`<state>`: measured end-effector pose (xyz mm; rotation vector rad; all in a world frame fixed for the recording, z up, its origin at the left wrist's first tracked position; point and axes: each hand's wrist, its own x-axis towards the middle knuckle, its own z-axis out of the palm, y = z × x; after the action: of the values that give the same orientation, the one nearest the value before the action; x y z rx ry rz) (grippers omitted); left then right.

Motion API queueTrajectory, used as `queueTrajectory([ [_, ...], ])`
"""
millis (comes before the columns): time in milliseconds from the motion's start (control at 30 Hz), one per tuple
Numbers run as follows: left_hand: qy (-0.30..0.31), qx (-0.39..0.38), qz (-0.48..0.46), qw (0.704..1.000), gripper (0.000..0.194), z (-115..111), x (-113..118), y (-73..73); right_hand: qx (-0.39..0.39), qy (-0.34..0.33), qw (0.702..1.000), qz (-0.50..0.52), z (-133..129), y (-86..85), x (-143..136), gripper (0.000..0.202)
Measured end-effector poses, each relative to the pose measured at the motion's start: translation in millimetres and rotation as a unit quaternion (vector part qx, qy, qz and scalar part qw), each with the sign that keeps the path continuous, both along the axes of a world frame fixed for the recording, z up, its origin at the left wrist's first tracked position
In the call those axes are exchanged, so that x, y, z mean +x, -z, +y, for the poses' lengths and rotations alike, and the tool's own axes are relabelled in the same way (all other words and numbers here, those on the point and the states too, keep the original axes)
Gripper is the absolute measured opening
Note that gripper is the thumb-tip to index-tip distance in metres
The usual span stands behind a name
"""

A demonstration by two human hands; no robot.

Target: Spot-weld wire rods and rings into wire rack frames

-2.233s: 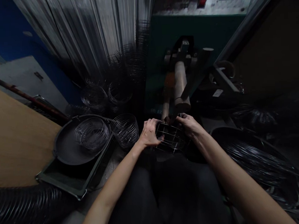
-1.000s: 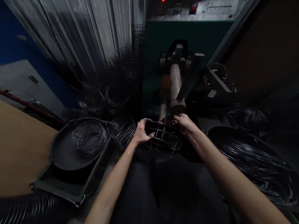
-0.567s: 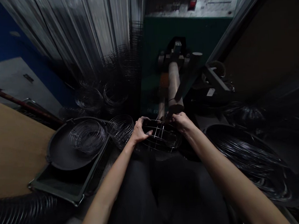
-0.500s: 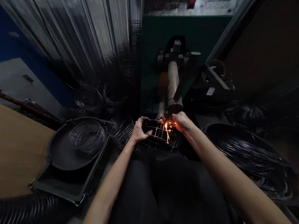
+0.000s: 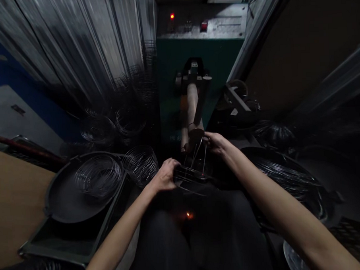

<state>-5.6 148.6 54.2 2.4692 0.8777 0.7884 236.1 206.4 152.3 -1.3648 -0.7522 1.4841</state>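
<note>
Both hands (image 5: 165,178) on round wire frame (image 5: 193,172), thin rods

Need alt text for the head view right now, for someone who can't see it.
Both bare hands hold a wire frame under the welder's arm: the left hand grips its near rim, the right hand pinches its upright wires. Wire rings lie in a dark pan at the left; a red light glows on the machine.

Wire rings (image 5: 99,179) in a dark pan (image 5: 63,203), green machine (image 5: 194,50) behind.
</note>
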Motion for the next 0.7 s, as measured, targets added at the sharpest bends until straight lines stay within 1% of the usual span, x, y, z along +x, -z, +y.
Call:
queueTrajectory([
  [33, 0.028, -0.016, 0.026, 0.999, 0.062, -9, -5, 1.1, -0.001, 0.008, 1.0, -0.012, -19, 5.2, 2, 0.019],
  [67, 0.051, -0.045, 0.051, 0.996, 0.07, -19, -11, 0.3, 0.004, 0.015, 0.999, -0.03, -41, 12.5, 2, 0.018],
  [100, 0.061, -0.088, 0.066, 0.992, 0.077, -27, -15, -2.5, 0.016, 0.02, 0.998, -0.059, -65, 21.4, -2, 0.021],
  [133, 0.056, -0.139, 0.066, 0.987, 0.08, -36, -16, -7.5, 0.04, 0.02, 0.994, -0.097, -89, 31.5, -8, 0.025],
  [167, 0.041, -0.19, 0.045, 0.98, 0.075, -43, -14, -14.2, 0.076, 0.013, 0.986, -0.148, -112, 42.0, -18, 0.028],
  [200, 0.024, -0.239, 0.007, 0.971, 0.066, -50, -7, -21.9, 0.12, 0.003, 0.971, -0.205, -133, 52.1, -30, 0.028],
  [233, 0.01, -0.282, -0.043, 0.958, 0.056, -56, 2, -29.7, 0.169, -0.009, 0.95, -0.263, -151, 61.2, -43, 0.026],
  [267, 0.0, -0.318, -0.098, 0.943, 0.05, -61, 15, -37.1, 0.215, -0.023, 0.922, -0.321, -167, 68.6, -55, 0.024],
  [300, -0.006, -0.348, -0.149, 0.925, 0.048, -66, 28, -43.6, 0.253, -0.044, 0.892, -0.372, -179, 73.6, -64, 0.022],
  [333, -0.011, -0.373, -0.19, 0.908, 0.047, -71, 40, -49.1, 0.284, -0.08, 0.862, -0.412, -188, 75.9, -69, 0.022],
  [367, -0.021, -0.392, -0.217, 0.894, 0.046, -75, 49, -54.0, 0.312, -0.129, 0.833, -0.439, -194, 75.1, -68, 0.023],
  [400, -0.037, -0.398, -0.23, 0.887, 0.045, -79, 54, -58.6, 0.34, -0.175, 0.806, -0.452, -198, 71.1, -61, 0.025],
  [433, -0.056, -0.392, -0.229, 0.889, 0.045, -82, 55, -63.6, 0.364, -0.203, 0.784, -0.459, -200, 64.2, -48, 0.025],
  [467, -0.071, -0.376, -0.216, 0.898, 0.044, -85, 52, -69.1, 0.385, -0.204, 0.77, -0.466, -200, 55.0, -30, 0.025],
  [500, -0.078, -0.353, -0.194, 0.912, 0.044, -87, 47, -75.5, 0.402, -0.18, 0.76, -0.478, -197, 44.3, -11, 0.025],
  [533, -0.075, -0.329, -0.167, 0.926, 0.045, -90, 39, -82.9, 0.406, -0.135, 0.752, -0.502, -192, 33.2, 8, 0.028],
  [567, -0.062, -0.309, -0.138, 0.939, 0.045, -92, 31, -91.0, 0.405, -0.105, 0.738, -0.529, -187, 22.4, 25, 0.033],
  [600, -0.043, -0.294, -0.112, 0.948, 0.045, -94, 23, -99.8, 0.405, -0.109, 0.723, -0.548, -181, 12.6, 39, 0.04],
  [633, -0.026, -0.287, -0.092, 0.953, 0.044, -95, 16, -108.7, 0.408, -0.135, 0.712, -0.555, -176, 4.1, 48, 0.046],
  [700, -0.016, -0.282, -0.075, 0.956, 0.042, -97, 5, -126.2, 0.415, -0.212, 0.703, -0.537, -170, -9.2, 55, 0.048],
])
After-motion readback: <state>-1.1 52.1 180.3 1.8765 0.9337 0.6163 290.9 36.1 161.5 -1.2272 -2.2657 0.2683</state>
